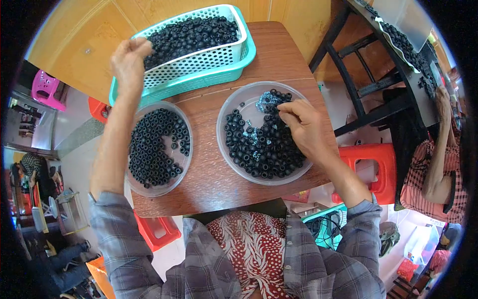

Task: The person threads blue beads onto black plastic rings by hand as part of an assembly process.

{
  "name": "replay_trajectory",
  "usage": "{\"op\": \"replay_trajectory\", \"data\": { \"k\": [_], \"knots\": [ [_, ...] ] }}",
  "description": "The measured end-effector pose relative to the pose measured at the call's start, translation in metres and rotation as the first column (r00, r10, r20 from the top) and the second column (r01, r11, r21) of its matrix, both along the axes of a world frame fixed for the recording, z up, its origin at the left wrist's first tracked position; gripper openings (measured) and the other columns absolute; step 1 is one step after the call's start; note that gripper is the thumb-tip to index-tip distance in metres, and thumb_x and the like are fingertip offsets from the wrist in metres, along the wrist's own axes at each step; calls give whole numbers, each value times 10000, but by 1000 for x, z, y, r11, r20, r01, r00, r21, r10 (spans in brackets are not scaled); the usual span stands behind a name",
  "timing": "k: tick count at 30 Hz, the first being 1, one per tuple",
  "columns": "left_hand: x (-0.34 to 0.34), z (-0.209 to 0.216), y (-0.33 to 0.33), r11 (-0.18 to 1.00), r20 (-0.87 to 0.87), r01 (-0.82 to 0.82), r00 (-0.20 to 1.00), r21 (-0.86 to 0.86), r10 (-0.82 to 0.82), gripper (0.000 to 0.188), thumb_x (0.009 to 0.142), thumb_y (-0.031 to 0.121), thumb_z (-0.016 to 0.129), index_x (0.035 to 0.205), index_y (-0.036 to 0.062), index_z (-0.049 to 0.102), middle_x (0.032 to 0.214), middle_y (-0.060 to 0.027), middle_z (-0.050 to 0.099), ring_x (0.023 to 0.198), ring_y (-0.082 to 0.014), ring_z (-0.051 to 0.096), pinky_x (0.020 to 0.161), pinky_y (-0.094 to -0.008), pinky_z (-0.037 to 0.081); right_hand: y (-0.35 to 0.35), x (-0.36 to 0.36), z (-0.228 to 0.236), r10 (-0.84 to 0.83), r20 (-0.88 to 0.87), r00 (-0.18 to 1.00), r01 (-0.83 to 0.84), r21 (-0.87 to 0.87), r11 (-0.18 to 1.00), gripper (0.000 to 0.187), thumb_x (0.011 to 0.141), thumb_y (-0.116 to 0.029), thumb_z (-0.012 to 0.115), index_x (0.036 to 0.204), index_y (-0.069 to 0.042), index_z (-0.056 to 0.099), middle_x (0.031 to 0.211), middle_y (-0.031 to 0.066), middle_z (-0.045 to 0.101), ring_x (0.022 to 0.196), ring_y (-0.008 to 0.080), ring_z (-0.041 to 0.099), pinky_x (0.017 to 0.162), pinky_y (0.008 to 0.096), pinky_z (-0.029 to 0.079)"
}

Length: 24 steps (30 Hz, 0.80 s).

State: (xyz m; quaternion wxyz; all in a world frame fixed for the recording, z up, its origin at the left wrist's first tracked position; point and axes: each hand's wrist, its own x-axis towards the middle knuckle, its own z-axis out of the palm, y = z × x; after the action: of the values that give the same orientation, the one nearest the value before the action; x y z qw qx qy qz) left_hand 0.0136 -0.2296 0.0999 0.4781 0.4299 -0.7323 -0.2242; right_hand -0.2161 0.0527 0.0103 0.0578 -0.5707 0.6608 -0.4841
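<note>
My left hand (130, 62) is raised at the left end of a white perforated basket (209, 54). Its fingers are curled together, and whatever they may hold is hidden. Small black round parts (191, 37) fill that basket. My right hand (302, 123) is over the right side of a round clear plastic bowl (223, 149), thumb and fingertips pinched together; I cannot make out what is in them. In that bowl lie black ring-like pieces with holes (269, 162) and small shiny bluish metal pieces (268, 100). A second clear bowl (187, 167), at the left, holds more black rings (149, 144).
The white basket sits in a turquoise tray (239, 74) on a brown wooden table (209, 189). Red plastic stools (371, 172) stand by it. At the right, another person's hand (442, 102) rests by a dark table with black parts (398, 40).
</note>
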Motion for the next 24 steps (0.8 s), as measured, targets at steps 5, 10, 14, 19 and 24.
{"op": "replay_trajectory", "data": {
  "k": [5,10,14,19,24],
  "knots": [
    [-2,-9,-30,917,352,-195,879,-347,320,401,778,302,652,1093,55,638,1003,-137,664,902,-306,627,854,-381,450,-29,1,-10,81,-208,975,-94,-52,994,136,697,33,603,808,-27,657,728,134,574,749,318,549,679,402,438],
    [-15,-20,58,989,196,119,975,-88,-100,325,740,161,665,1040,38,651,983,-113,664,775,-202,587,742,-325,479,-59,5,-22,194,-311,930,-183,63,981,102,706,-11,616,797,-40,652,722,129,569,739,320,535,671,414,430],
    [-8,-28,111,940,-11,260,964,222,-264,251,765,21,628,1015,-2,646,928,-43,659,763,-95,549,715,-245,467,-71,21,-22,290,-332,898,-240,182,954,65,744,-76,631,790,-35,649,743,127,590,744,315,542,680,405,431],
    [2,-49,150,844,-291,384,913,374,-287,179,817,0,598,993,-10,631,956,-52,654,851,-102,580,790,-237,453,-76,39,-22,278,-302,912,-242,152,958,116,740,-142,652,736,-26,641,714,130,584,741,314,546,674,412,431],
    [8,-63,176,779,-412,415,883,470,-222,170,808,-23,608,978,-21,624,993,-100,654,922,-139,596,837,-247,438,-78,53,-25,266,-352,898,-214,180,960,148,705,-157,688,704,-21,630,704,133,578,741,316,551,655,421,435]
  ]
}}
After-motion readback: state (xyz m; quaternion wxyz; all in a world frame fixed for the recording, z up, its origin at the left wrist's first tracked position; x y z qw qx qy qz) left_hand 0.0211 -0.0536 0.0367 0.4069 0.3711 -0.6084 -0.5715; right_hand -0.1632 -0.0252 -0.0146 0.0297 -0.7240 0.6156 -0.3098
